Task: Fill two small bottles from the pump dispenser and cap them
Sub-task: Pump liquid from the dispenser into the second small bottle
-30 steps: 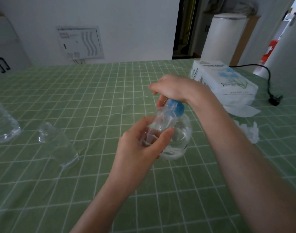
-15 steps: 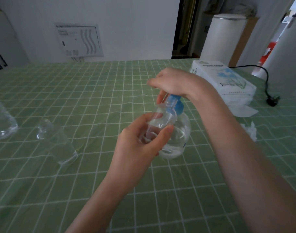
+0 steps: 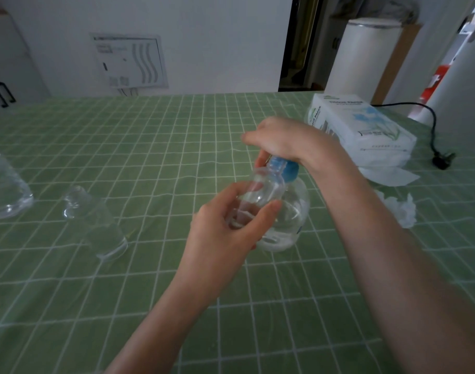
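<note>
A round clear pump dispenser (image 3: 293, 211) with a blue collar (image 3: 289, 172) stands mid-table. My right hand (image 3: 287, 139) covers its pump head from above, fingers curled over it. My left hand (image 3: 225, 228) grips a small clear bottle (image 3: 263, 190), tilted with its mouth up under the blue pump; the nozzle itself is hidden by my fingers. A second small clear bottle (image 3: 96, 225) stands uncapped to the left, apart from both hands. No caps show.
A larger clear bottle (image 3: 4, 190) sits at the left edge. At the back right lie a white tissue pack (image 3: 365, 128), loose tissues (image 3: 401, 209) and a black cable with plug (image 3: 442, 160). Green checked cloth (image 3: 150, 292) covers the table.
My right hand rose slightly on the pump head and came back down. My left hand keeps the small bottle against the pump; the second bottle has not moved.
</note>
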The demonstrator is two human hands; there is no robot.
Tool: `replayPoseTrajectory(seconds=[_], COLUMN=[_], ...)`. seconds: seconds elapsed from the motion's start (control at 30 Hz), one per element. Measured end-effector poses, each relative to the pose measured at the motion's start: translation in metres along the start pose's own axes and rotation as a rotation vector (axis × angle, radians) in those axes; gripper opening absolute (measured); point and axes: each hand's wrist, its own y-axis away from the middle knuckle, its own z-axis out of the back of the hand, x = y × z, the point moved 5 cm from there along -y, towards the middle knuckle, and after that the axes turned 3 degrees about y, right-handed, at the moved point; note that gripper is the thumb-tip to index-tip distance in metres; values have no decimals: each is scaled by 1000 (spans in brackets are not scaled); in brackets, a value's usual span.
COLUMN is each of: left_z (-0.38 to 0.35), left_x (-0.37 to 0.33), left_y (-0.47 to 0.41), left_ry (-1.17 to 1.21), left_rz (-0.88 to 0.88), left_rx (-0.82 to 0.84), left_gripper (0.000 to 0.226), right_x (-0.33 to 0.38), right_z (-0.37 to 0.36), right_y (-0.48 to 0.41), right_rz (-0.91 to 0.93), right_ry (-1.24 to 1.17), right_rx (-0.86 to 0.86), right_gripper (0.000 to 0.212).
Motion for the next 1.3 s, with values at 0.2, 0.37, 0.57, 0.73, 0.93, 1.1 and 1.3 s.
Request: replayPoseTrajectory(seconds=[0.2,0.37,0.57,0.73,0.93,1.1,1.3], left_z=[-1,-2,-1,-1,-1,-1,-1], left_x=[-3,-4,-1,0,-4,-2,-2], left_y=[-2,-1,0,0,-1,-1,1], left_ry=[12,21,-19,-11,-7,-10,-26], left_rz=[-26,-24,6,0,-22,-9,8], left_rx=[3,4,-9,-13,-3,-21,-9], left_gripper=[23,23,29,24,24,29,31], right_x=[6,6,0,1,5,4,1], right_z=[14,10,1,0,11,8,1], right_y=[1,1,-1,2,3,0,2], right_rz=[36,24,-3,-9,7,0,-6], right_ry=[7,15,-6,-16,8,5,2], right_rx=[-48,-16,11,0,-22,-5,16], right_gripper=[48,50,50,47,49,54,39])
